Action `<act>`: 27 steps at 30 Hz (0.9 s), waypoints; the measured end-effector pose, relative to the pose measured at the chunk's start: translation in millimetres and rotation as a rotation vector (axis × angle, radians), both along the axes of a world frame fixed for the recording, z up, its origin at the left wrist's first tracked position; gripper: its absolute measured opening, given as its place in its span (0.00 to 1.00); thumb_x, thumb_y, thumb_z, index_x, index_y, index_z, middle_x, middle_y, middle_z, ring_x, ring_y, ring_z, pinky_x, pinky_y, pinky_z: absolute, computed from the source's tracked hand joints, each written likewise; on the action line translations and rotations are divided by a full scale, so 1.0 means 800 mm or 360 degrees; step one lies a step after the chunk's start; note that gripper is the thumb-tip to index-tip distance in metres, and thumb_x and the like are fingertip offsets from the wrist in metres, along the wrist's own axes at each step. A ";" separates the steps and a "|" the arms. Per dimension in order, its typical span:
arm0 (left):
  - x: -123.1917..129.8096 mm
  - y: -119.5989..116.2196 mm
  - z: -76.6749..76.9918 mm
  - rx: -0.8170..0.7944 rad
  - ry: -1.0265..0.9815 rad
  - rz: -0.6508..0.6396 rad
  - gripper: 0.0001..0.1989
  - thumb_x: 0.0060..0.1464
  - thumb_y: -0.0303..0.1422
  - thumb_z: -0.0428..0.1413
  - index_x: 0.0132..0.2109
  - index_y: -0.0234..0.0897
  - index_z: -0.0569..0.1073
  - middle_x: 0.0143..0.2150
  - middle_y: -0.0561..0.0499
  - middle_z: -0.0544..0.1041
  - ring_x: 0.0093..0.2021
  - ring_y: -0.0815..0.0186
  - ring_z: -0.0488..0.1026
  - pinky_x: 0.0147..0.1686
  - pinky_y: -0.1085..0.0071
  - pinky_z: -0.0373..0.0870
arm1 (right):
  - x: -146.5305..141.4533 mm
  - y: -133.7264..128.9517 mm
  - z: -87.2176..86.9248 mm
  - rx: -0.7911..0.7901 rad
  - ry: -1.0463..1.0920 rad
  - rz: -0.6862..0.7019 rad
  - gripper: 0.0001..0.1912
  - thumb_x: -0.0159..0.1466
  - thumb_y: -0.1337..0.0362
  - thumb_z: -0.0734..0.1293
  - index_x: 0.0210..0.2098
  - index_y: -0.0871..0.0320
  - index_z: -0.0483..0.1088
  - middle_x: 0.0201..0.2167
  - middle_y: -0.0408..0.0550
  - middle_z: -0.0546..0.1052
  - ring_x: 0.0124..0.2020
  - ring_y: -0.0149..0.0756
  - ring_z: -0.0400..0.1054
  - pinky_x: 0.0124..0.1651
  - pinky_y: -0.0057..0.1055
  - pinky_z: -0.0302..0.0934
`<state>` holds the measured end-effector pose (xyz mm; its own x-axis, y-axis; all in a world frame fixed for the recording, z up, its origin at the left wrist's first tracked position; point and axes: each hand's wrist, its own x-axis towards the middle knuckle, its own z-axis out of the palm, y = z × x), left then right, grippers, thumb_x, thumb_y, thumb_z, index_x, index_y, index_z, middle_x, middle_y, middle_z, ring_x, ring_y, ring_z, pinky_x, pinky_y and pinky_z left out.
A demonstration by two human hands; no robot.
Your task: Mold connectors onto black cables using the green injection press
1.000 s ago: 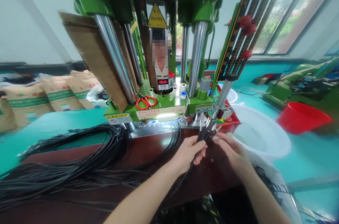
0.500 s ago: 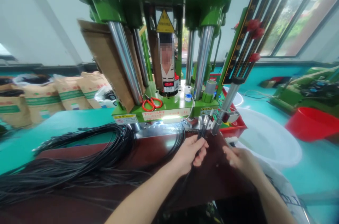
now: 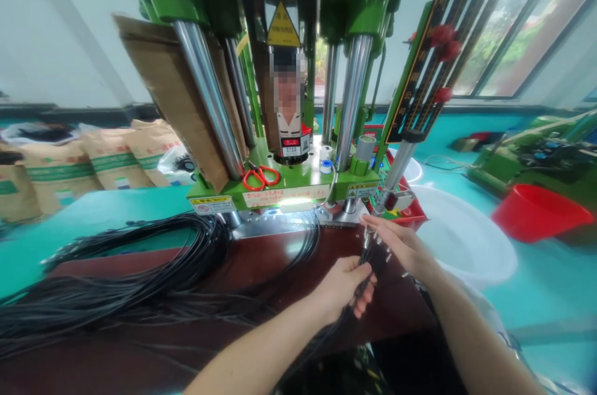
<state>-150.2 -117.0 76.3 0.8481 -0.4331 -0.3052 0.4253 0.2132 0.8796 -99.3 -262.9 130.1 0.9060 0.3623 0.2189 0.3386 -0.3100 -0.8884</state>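
A bundle of black cables (image 3: 368,258) with small metal ends points up and away from me. Wrapped round it, below the ends, is my left hand (image 3: 347,289). My right hand (image 3: 403,246) is at the right side of the cable ends, fingers stretched out against or just beside them; exact contact is hard to tell. More black cables (image 3: 186,270) lie in long loops over the dark red table (image 3: 261,258) on the left. Behind the hands is the metal plate (image 3: 275,224) of a green press (image 3: 298,186).
Red-handled scissors (image 3: 261,178) and a blue-and-white roll (image 3: 326,166) sit on the press. A white basin (image 3: 466,239), a red tub (image 3: 536,214) and a red tray (image 3: 415,214) are at the right. Paper sacks (image 3: 60,165) stand at the back left.
My left hand and the cables have moved slightly down and right, away from the press. My right hand has come up to the cable ends and its fingers have straightened.
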 end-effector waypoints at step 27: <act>0.013 0.003 -0.034 -0.0849 0.0227 0.0019 0.14 0.46 0.37 0.57 0.34 0.30 0.66 0.26 0.51 0.68 0.23 0.70 0.69 0.21 0.69 0.70 | -0.001 0.024 -0.054 -0.0237 0.0061 0.0471 0.20 0.65 0.61 0.54 0.55 0.54 0.60 0.55 0.49 0.64 0.55 0.41 0.57 0.54 0.42 0.57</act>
<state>-140.0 -114.8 48.9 0.8201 -0.5499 -0.1580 0.5272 0.6190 0.5821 -100.3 -243.4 86.8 0.7633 0.6363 0.1118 0.4007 -0.3306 -0.8545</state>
